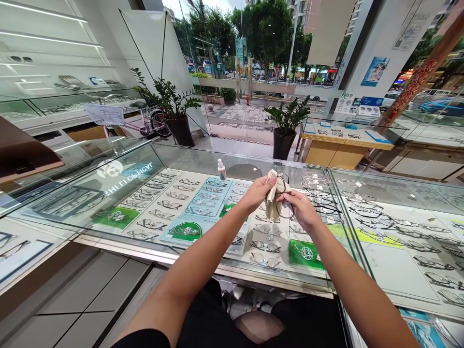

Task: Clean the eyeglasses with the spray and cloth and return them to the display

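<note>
Above the glass display case, my left hand [260,191] pinches a beige cloth [271,205], its fingers closed at the upper part. My right hand [301,207] is closed on a pair of dark round-framed glasses [285,210], beside the cloth. One lens rim shows below the right fingers, and the other rim stands higher, partly against the cloth. A small white spray bottle [221,170] stands on the glass top to the left of the hands.
Rows of glasses [169,204] lie under the glass of the case [203,155]. A second case [395,179] adjoins on the right. Potted plants [285,142] [181,129] and a wooden table [335,150] stand beyond. A brown panel edge [29,150] juts in at left.
</note>
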A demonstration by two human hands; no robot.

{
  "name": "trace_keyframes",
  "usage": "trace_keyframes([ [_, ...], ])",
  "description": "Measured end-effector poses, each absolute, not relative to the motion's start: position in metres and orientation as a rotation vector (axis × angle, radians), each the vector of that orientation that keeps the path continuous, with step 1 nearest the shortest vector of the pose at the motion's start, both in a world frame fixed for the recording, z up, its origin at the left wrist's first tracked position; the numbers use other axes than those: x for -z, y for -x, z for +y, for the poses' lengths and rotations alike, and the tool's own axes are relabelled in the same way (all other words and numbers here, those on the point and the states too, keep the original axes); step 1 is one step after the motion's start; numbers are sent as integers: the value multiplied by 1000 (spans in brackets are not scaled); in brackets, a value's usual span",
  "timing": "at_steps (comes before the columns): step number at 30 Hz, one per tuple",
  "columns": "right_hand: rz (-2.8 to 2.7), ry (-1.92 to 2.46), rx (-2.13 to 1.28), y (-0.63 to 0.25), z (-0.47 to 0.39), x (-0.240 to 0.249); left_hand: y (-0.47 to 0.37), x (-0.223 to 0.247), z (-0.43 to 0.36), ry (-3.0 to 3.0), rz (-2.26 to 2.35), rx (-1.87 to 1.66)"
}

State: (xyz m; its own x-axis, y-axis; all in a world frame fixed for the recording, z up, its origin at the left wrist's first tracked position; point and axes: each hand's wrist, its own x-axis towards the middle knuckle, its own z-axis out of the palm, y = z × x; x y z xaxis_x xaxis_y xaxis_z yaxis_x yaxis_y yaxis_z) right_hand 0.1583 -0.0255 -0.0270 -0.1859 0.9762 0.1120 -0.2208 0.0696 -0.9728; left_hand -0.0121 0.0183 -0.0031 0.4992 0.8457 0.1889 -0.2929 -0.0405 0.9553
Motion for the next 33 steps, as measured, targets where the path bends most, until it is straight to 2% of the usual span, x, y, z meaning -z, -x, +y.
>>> trace_keyframes([
  [6, -1105, 848, -1445, -160, -28, 17, 19, -6, 15, -1253, 466, -910],
  [14, -1155, 855, -1473, -154, -29, 26, 8, -1, 11, -1295, 582, -1038],
  [22, -1056, 817, -1502, -158, -29, 16, 20, -5, 16, -1261, 456, -907],
  [29, -1086, 813, -1530, -153, -28, 27, 8, 2, 13, -1306, 583, -1048],
  [33, -1066, 792, -1548, -155, -28, 22, 19, -7, 16, -1377, 538, -941],
])
